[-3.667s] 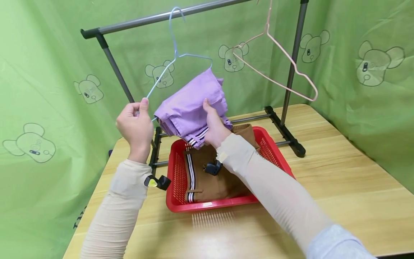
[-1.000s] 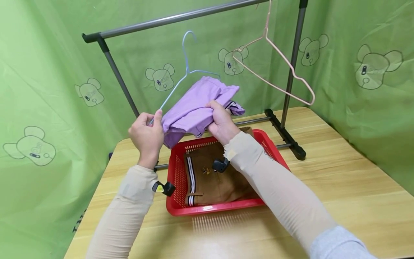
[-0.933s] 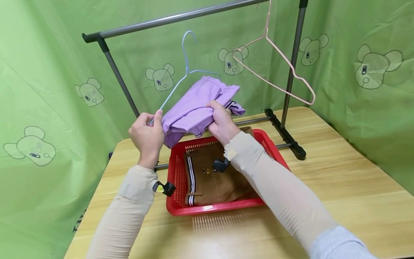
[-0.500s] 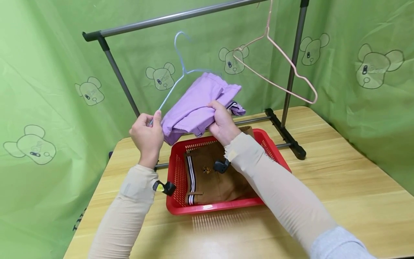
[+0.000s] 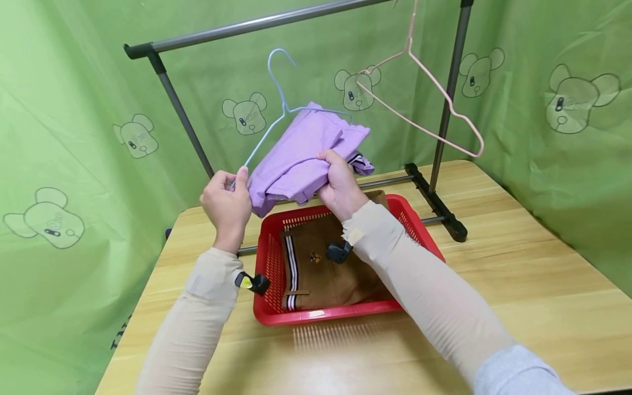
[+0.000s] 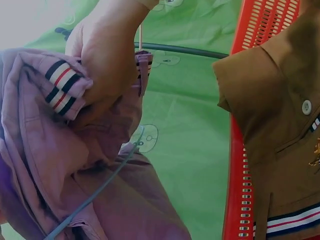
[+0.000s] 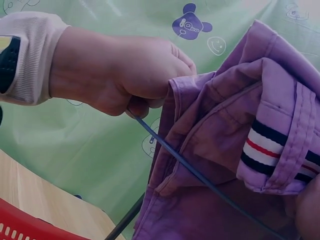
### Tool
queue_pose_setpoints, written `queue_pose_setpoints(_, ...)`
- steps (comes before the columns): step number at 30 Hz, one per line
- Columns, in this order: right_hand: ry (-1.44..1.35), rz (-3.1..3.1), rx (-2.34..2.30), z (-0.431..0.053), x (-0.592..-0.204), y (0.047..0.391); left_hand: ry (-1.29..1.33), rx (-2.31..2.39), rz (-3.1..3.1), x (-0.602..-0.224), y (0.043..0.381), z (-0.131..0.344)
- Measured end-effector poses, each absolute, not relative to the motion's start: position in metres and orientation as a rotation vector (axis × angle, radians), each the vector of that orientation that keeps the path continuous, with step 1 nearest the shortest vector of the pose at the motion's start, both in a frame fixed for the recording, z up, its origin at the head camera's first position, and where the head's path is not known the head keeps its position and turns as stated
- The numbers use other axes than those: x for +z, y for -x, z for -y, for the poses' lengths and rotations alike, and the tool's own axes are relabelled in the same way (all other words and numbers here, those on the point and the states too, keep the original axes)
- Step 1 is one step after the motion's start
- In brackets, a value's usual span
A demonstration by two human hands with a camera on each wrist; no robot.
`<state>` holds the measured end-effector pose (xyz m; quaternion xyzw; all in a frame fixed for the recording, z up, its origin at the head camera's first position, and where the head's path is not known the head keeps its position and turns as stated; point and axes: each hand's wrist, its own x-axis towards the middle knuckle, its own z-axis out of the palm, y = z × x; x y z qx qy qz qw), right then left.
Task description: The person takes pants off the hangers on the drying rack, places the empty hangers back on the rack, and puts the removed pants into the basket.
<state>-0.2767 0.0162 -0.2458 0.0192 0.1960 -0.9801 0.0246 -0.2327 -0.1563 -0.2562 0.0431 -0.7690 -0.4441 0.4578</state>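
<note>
My left hand (image 5: 227,211) grips the lower left corner of a light blue wire hanger (image 5: 285,107), its hook in the air below the rail. My right hand (image 5: 343,186) holds folded purple pants (image 5: 296,153) against the hanger, thumb on top. One edge of the cloth pokes up behind the hanger's right shoulder. From the left wrist view, my right hand's fingers are partly hidden in the cloth near the striped waistband (image 6: 62,87). The hanger's bottom bar (image 7: 200,177) crosses the underside of the pants in the right wrist view.
Below my hands a red basket (image 5: 326,314) holds brown pants (image 5: 326,274) with a striped waistband. Behind stands a metal rack (image 5: 266,22), a pink hanger (image 5: 448,104) hanging at its right. Everything stands on a wooden table (image 5: 518,274) before green curtains.
The blue hanger has come down from rail height and slightly right. The pants have turned, their striped waistband now farther right. Lately the cloth's top edge has risen behind the hanger's shoulder.
</note>
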Motion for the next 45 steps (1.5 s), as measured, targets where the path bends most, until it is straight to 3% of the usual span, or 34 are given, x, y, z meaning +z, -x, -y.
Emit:
queue_pose_setpoints(12, 0.031, -0.617, -3.012, -0.016, -0.249, 0.274, -0.212, -1.141, 1.924, -0.259, 0.241, 0.165)
queue_pose_setpoints(45, -0.040, -0.461, -2.964, -0.027, -0.240, 0.271, -0.225, -1.002, 1.965, -0.274, 0.249, 0.171)
